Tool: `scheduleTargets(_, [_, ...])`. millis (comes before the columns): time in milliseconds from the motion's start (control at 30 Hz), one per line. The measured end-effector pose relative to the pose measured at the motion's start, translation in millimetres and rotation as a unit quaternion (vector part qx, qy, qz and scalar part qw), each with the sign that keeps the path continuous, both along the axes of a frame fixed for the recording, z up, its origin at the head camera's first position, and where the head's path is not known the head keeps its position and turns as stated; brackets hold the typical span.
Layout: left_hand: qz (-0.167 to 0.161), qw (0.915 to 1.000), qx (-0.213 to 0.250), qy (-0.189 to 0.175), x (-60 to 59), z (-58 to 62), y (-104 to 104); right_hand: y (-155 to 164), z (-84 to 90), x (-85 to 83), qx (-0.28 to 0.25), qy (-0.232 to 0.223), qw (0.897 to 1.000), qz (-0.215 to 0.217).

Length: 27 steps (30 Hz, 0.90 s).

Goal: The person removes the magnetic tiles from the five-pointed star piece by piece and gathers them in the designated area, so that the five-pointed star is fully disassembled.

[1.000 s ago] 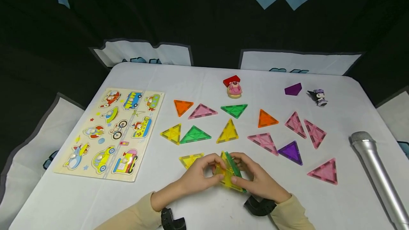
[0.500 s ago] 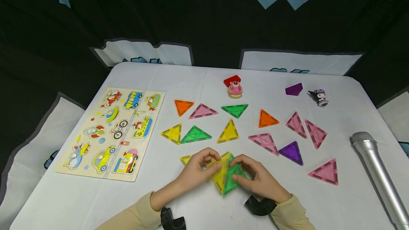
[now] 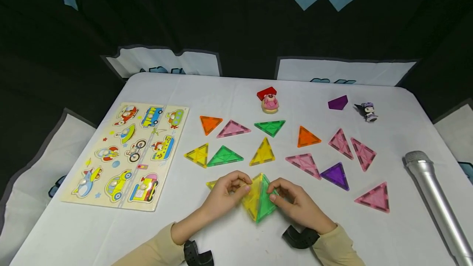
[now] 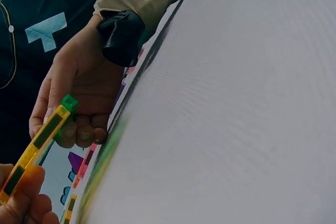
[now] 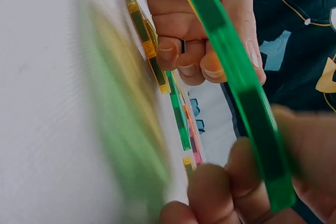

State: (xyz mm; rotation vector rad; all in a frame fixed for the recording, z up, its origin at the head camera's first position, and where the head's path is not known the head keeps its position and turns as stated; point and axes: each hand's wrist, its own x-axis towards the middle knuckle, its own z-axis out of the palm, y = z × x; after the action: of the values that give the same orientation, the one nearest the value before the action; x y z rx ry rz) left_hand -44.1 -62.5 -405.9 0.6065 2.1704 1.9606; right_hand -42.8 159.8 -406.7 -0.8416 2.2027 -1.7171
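Observation:
In the head view, my left hand (image 3: pixel 230 194) pinches a yellow triangular magnetic tile (image 3: pixel 252 197) between thumb and fingers. My right hand (image 3: pixel 297 205) pinches a green triangular magnetic tile (image 3: pixel 265 202). The two tiles meet along one long edge, forming a kite-like shape. Seen edge-on in the left wrist view, the yellow tile (image 4: pixel 38 145) is raised off the table, with the green one's corner at its end. The right wrist view shows the green tile's edge (image 5: pixel 244 90) between the fingers. Another yellow tile (image 3: pixel 210 184) is partly hidden behind my left hand.
Several loose triangular tiles, such as a yellow one (image 3: pixel 263 152) and a purple one (image 3: pixel 335 176), lie beyond the hands. A wooden vehicle puzzle board (image 3: pixel 127 155) is at left, a silver microphone (image 3: pixel 436 200) at right. Two small figurines, one pink (image 3: pixel 270 104), stand farther back.
The yellow and green tiles, folded steeply together one second ago, have swung out side by side with both faces showing. Both hands keep their pinch; the left hand has risen slightly.

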Motion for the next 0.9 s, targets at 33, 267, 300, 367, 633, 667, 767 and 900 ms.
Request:
scheduleTargets(33, [0.001,1.0,0.002,-0.001,-0.2,0.3,0.0,0.2,-0.9,-0.6,-0.003,0.0,1.0,-0.002])
scheduleTargets(267, [-0.03,0.9975,-0.034,0.055,-1.2,-1.5,-0.1,1.7,-2.6,-3.8,-0.017,0.003,1.0,-0.026])
scheduleTargets(300, [-0.04,0.9957,-0.042,0.072,-0.9,-1.7,0.2,2.2,-2.7,-4.0,-0.015,0.002,0.999,-0.033])
scheduleTargets(367, [-0.055,0.9923,-0.052,0.098,0.1,-0.4,1.1,3.5,-2.9,-4.1,-0.011,-0.003,0.999,-0.045])
scheduleTargets(633, [-0.05,0.9909,-0.032,0.121,7.5,27.5,4.7,6.1,0.5,-1.4,-0.023,-0.013,0.999,-0.043])
scheduleTargets(667, [-0.052,0.9907,-0.029,0.122,7.5,27.4,4.5,6.6,1.2,-1.2,-0.022,-0.012,0.999,-0.041])
scheduleTargets(767, [-0.043,0.9915,0.0,0.123,6.5,21.6,1.6,9.6,2.8,-1.8,-0.009,-0.005,0.998,-0.07])
scheduleTargets(900, [-0.009,0.9904,0.029,0.135,4.6,5.4,-4.7,17.4,5.4,-2.5,-0.006,0.012,0.99,-0.139])
